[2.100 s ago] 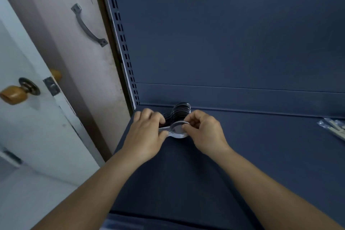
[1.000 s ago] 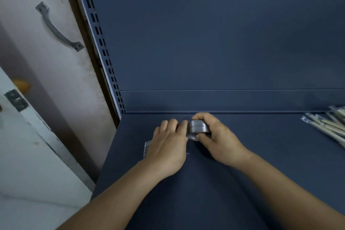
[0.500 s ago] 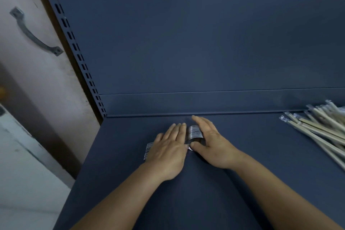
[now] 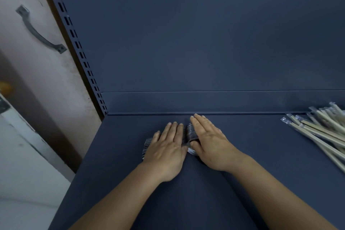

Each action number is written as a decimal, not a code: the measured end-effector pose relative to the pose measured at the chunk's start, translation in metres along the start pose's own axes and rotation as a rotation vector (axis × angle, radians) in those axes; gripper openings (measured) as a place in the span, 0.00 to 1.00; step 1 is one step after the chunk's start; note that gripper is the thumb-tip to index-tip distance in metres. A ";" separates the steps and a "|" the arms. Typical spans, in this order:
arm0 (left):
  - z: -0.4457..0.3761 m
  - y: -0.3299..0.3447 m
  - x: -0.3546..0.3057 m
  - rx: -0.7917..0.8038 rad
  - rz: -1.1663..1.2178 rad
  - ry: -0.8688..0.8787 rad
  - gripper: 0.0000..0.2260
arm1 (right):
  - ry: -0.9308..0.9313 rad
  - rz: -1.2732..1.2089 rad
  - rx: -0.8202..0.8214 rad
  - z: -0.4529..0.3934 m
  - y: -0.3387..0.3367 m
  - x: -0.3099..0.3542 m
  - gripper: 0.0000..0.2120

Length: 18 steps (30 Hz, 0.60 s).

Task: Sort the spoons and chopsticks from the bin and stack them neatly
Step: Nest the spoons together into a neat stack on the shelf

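The place looks like a shop or stockroom. A dark blue metal display shelf [image 4: 242, 155] of the retail kind has a plain back panel [image 4: 205, 33] and a slotted upright [image 4: 74, 43] for adjustable brackets. Wrapped disposable chopsticks [image 4: 321, 129] lie in bulk on it. Beside the unit stands a worn, scuffed door [image 4: 46, 80] with a metal pull handle [image 4: 39, 30].
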<state>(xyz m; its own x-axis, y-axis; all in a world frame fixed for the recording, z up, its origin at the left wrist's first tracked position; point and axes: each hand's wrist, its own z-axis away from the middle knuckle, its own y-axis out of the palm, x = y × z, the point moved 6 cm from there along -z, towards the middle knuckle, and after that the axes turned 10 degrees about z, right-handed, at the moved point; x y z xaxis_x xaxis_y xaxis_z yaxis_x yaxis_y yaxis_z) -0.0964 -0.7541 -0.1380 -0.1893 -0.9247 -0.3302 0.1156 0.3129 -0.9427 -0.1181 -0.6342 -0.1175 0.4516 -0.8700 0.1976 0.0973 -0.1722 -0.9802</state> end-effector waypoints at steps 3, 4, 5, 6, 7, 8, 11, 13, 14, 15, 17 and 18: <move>0.000 -0.001 0.000 0.006 0.000 0.004 0.27 | 0.009 -0.079 0.007 0.001 -0.001 0.000 0.35; 0.001 -0.001 0.000 0.000 -0.002 0.001 0.27 | 0.023 -0.136 -0.005 0.002 -0.002 -0.001 0.36; 0.002 -0.001 0.001 -0.010 -0.006 -0.002 0.28 | 0.039 -0.190 -0.018 0.003 -0.003 -0.002 0.37; 0.003 -0.001 0.001 -0.020 -0.010 -0.006 0.28 | 0.052 -0.229 -0.029 0.004 -0.004 -0.004 0.38; 0.004 -0.001 0.002 -0.027 -0.015 -0.007 0.28 | 0.062 -0.252 -0.034 0.005 -0.004 -0.005 0.39; 0.004 -0.001 0.002 -0.028 -0.018 -0.008 0.27 | 0.070 -0.265 -0.032 0.006 -0.004 -0.007 0.40; 0.005 0.000 0.003 -0.025 -0.016 -0.022 0.27 | 0.090 -0.295 -0.019 0.007 -0.003 -0.010 0.40; 0.005 -0.001 0.004 -0.022 -0.013 -0.034 0.27 | 0.097 -0.312 -0.010 0.007 -0.002 -0.011 0.41; 0.005 -0.001 0.004 -0.020 -0.015 -0.038 0.27 | 0.099 -0.317 -0.005 0.007 -0.002 -0.012 0.41; 0.005 -0.001 0.003 -0.019 -0.018 -0.040 0.27 | 0.101 -0.320 -0.003 0.007 -0.001 -0.012 0.41; 0.006 -0.002 0.003 -0.019 -0.022 -0.043 0.27 | 0.108 -0.330 0.001 0.007 -0.001 -0.013 0.41; 0.006 -0.002 0.002 -0.019 -0.021 -0.044 0.27 | 0.113 -0.336 0.004 0.007 0.000 -0.013 0.42</move>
<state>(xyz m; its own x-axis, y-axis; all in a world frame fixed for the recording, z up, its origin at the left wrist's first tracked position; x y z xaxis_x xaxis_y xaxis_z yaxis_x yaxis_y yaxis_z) -0.0911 -0.7582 -0.1365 -0.1487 -0.9397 -0.3080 0.0931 0.2968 -0.9504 -0.1180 -0.6194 -0.1197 0.2929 -0.8108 0.5068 0.2271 -0.4559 -0.8606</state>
